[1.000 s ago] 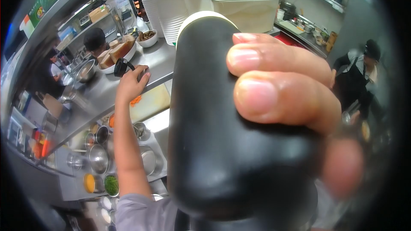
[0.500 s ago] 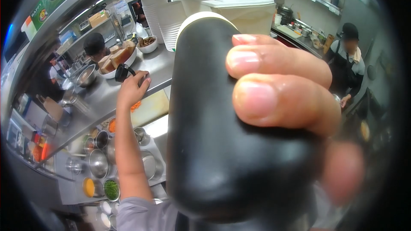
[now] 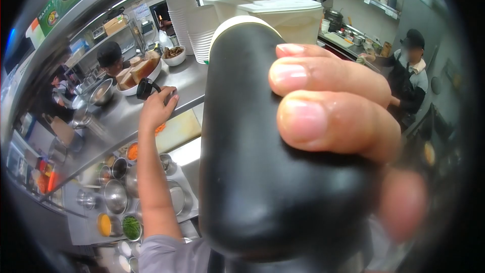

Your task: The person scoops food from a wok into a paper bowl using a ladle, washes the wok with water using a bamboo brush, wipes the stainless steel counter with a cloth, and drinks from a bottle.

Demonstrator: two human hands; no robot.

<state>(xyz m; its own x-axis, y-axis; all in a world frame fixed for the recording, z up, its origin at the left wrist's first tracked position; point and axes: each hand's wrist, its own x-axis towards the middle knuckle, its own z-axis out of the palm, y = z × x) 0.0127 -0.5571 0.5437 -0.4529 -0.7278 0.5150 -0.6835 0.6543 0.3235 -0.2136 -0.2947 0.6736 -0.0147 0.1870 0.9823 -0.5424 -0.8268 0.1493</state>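
Observation:
A large, smooth black object with a pale rim at its top fills the middle of the view, very close to the camera. My right hand is closed on its right side, fingertips pressed to the surface; part of this hand is blurred. Further off, my left hand rests at the edge of the steel shelf, its fingers bent around the band of a small round black object. Just behind that stands a white dish of large brown-and-pale chunks.
Stacked white tubs and a lidded bin stand behind. Below the shelf are a cutting board, metal bowls and a container of greens. Co-workers are at the left and right.
The view has shifted slightly. The co-worker at the right has straightened up and now reaches an arm toward the back counter. Both my hands keep their holds.

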